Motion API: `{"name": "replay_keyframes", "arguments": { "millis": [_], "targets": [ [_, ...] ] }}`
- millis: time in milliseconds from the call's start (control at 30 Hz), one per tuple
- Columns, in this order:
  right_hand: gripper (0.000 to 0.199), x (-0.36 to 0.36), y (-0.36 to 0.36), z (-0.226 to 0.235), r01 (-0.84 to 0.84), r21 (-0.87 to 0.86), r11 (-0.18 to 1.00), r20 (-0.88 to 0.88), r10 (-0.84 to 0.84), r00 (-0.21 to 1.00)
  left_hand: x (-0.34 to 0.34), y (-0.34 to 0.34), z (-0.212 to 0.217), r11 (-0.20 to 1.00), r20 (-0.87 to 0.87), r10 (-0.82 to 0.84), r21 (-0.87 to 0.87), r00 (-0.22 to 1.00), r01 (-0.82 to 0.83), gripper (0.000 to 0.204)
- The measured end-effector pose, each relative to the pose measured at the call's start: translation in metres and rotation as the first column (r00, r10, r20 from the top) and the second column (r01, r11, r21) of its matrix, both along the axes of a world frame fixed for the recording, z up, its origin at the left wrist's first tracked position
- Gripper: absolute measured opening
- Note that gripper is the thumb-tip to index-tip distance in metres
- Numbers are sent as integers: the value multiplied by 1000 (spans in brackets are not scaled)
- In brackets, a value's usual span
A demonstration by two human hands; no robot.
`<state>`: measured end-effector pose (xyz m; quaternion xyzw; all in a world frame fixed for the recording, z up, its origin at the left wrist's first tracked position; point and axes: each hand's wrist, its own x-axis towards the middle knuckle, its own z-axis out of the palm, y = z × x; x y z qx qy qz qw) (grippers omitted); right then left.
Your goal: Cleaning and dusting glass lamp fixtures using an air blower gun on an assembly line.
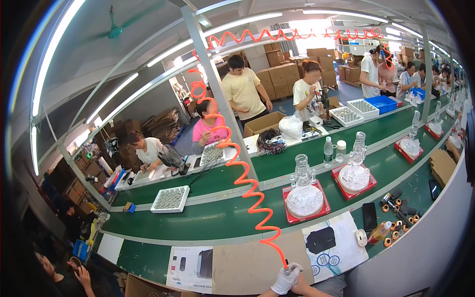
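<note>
Close to the near edge of the bench, my left hand (283, 282), in a white glove, is closed around the metal end fitting (287, 270) of a coiled orange air hose (267, 225). My right hand (301, 286) is pressed up against the left one, and its fingers are mostly hidden. Whatever lies below the fitting is covered by my hands. Under them spreads a plain brown cardboard sheet (240, 262). A printed white sheet (346, 247) with a black flat piece (320, 240) on it lies just to the right.
A green conveyor (232, 218) runs across, carrying red trays (324, 210) with clear glass pieces and a white tray of small parts (169, 199). On the right lie a phone (369, 217), a bottle (380, 232) and several copper-coloured rings (388, 242). Co-workers sit across the line.
</note>
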<state>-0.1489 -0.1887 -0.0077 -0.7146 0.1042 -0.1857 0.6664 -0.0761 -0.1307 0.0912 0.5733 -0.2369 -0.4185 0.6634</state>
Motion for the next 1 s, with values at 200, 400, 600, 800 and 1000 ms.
{"name": "replay_keyframes", "arguments": {
  "millis": [200, 400, 600, 800, 1000],
  "targets": [
    [53, -2, -3, 4, -8, -130, 992, 25, 11, 1000, 0, 3, 0, 1000, 24, 1, -7, 1000, -1, 12],
    [56, -8, -7, -3, -38, -144, 989, 1, 39, 999, -4, 4, 16, 1000, 27, 25, 13, 999, -26, 9],
    [61, -11, 5, 56, -42, -317, 948, -307, -61, 950, 2, 10, 37, 991, 15, 122, 61, 992, -123, 7],
    [77, -42, -2, 74, 39, -149, 988, -85, -52, 995, 64, 34, 26, 899, 141, 437, -78, 888, -430, 10],
    [65, -88, -34, 38, 146, -438, 887, -267, -283, 921, 151, 75, 40, 678, 53, 731, -165, 680, -716, 15]
  ]
}}
